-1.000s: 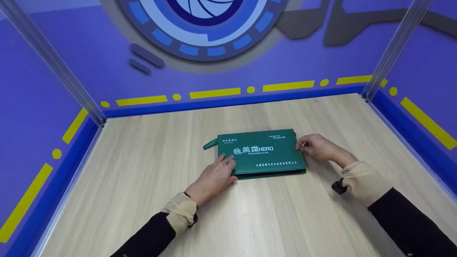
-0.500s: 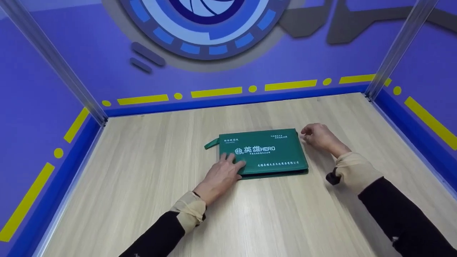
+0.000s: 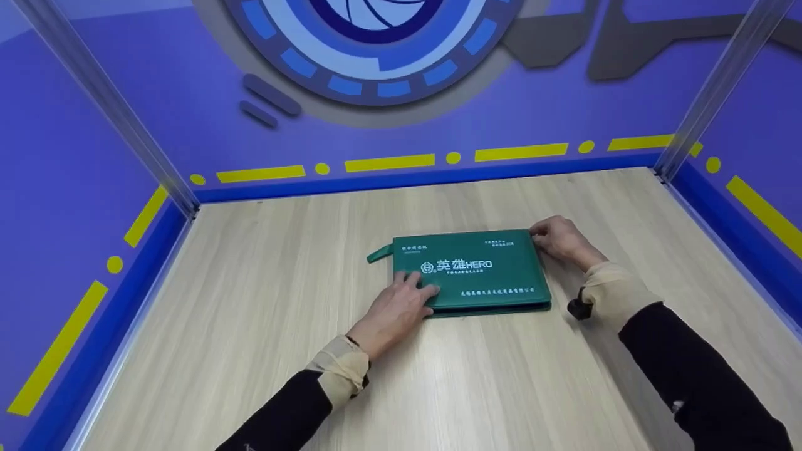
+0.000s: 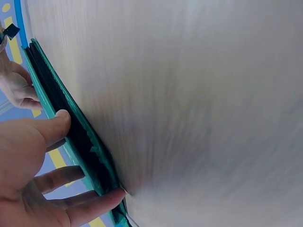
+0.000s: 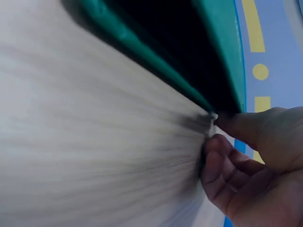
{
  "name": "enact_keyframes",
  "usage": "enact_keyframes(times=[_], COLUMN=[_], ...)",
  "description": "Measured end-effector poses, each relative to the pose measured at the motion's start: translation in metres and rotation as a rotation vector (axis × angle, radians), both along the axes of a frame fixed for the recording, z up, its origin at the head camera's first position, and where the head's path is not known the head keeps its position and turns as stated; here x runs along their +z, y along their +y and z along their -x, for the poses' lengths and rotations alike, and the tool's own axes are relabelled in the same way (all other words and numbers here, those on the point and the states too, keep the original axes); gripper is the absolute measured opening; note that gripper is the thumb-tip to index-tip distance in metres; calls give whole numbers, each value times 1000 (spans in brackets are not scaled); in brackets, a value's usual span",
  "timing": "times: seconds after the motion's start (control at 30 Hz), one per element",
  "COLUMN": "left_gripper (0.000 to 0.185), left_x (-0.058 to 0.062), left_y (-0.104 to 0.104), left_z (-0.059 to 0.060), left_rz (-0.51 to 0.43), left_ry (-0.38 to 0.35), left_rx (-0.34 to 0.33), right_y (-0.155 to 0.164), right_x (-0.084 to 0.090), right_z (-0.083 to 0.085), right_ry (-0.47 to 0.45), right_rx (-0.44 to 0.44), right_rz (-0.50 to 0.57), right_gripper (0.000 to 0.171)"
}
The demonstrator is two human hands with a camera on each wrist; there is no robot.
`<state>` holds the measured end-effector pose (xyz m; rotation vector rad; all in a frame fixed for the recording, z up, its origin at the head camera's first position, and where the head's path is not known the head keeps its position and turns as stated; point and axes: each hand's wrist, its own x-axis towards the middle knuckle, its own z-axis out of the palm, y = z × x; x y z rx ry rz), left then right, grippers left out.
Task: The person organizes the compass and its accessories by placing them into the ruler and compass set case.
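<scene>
A flat green case (image 3: 501,269) with white lettering lies on the table, its near edge gaping to show a dark inside. My left hand (image 3: 399,307) rests on its near left corner, fingers spread over the cover. In the left wrist view, the thumb (image 4: 60,118) lies against the gaping edge and a finger reaches the lower rim. My right hand (image 3: 559,239) is at the far right corner. Its thumb and bent forefinger pinch a small shiny zipper pull (image 5: 214,116) where the opening ends in the right wrist view; the fingers partly hide it.
A short green strap (image 3: 380,253) sticks out from the case's left side. The pale wood table (image 3: 282,282) is bounded by blue printed panels (image 3: 376,138) at the back and both sides, joined by clear corner posts.
My right hand went from the case's right side to beyond its far right corner, then closed in on that corner. My left hand slid slightly right and farther onto the cover.
</scene>
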<state>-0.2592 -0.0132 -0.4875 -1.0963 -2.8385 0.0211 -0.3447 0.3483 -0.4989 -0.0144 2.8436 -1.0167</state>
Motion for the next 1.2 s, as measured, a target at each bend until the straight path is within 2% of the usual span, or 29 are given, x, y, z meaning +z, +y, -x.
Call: enact_keyframes(times=[0.17, 0.4, 0.53, 0.73, 0.87, 1.2], left_gripper=[41, 42, 38, 38, 38, 40], left_x=[0, -5, -7, -8, -8, -5], left_y=[4, 6, 4, 3, 6, 7], left_z=[-2, -5, -5, -7, -6, -6], left_rz=[9, -3, -32, -47, -64, -104], left_ry=[-24, -24, -8, -9, -17, -90], left_rx=[6, 43, 39, 57, 70, 121], right_y=[4, 9, 16, 18, 19, 11], right_x=[-2, 3, 4, 4, 5, 13], right_z=[-1, -4, -13, -32, -52, -105], right_ry=[-17, 113, 110, 144, 163, 193], right_rx=[-66, 79, 126, 261, 356, 435], right_rz=[19, -207, -262, -281, -315, -356], right_gripper=[23, 20, 18, 13, 10, 15])
